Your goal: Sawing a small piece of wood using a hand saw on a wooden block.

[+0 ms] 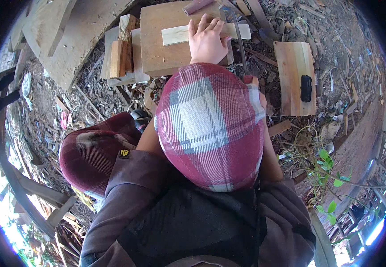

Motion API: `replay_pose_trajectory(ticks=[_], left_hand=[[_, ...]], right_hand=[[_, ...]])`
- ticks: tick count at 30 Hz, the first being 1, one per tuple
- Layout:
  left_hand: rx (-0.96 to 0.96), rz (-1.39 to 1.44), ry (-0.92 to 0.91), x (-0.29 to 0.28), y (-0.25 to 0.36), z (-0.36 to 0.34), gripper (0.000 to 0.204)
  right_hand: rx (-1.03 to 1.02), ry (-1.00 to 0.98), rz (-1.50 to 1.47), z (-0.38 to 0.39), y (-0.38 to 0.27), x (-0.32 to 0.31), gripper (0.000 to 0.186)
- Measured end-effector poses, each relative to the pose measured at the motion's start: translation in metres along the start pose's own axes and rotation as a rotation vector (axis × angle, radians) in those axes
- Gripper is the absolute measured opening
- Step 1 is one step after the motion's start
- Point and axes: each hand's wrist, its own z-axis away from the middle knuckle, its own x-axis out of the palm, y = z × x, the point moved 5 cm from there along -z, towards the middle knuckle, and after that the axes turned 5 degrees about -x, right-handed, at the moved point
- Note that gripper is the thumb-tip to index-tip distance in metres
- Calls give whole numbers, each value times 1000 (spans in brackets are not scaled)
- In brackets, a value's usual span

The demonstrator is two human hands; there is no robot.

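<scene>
My left hand (208, 43) lies flat on a pale wooden slat (175, 35), its fingers spread and pointing away from me. The slat rests crosswise on a wide wooden board (162, 58). At the slat's right part stands the thin metal frame of a hacksaw (242, 51), running toward me. Its reddish handle end (248, 79) is in my right hand (255, 82), whose fingers are closed around it. My raised knee in plaid cloth (211, 120) hides most of that hand and the left wrist. Whether the blade touches the slat I cannot tell.
Right of the saw lies a plank (288, 80) with a black oblong case (306, 88) on it. Wood blocks (121, 58) sit left of the board, and a large panel (73, 40) leans farther left. A leafy plant (326, 164) grows at the right among scraps.
</scene>
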Motion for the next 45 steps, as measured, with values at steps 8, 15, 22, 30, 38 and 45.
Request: replay_pose_trajectory(ticks=[8,15,22,30,38,45], left_hand=[[81,23,0,-1,-1,2,41],[27,-27,26,0,3,3,43],[49,-11,38,3,-2,2,42],[30,-18,23,3,-1,0,44],[49,-10,17,-3,-1,2,44],[29,17,-8,-1,-1,4,46]], right_hand=[[-36,0,186,-20,-58,-12,33],[-50,53,174,-18,-8,16,44],[-194,184,159,3,31,40,44],[-217,235,209,-55,-10,29,38],[-261,250,162,11,42,47,37],[-153,141,128,-37,-33,14,38]])
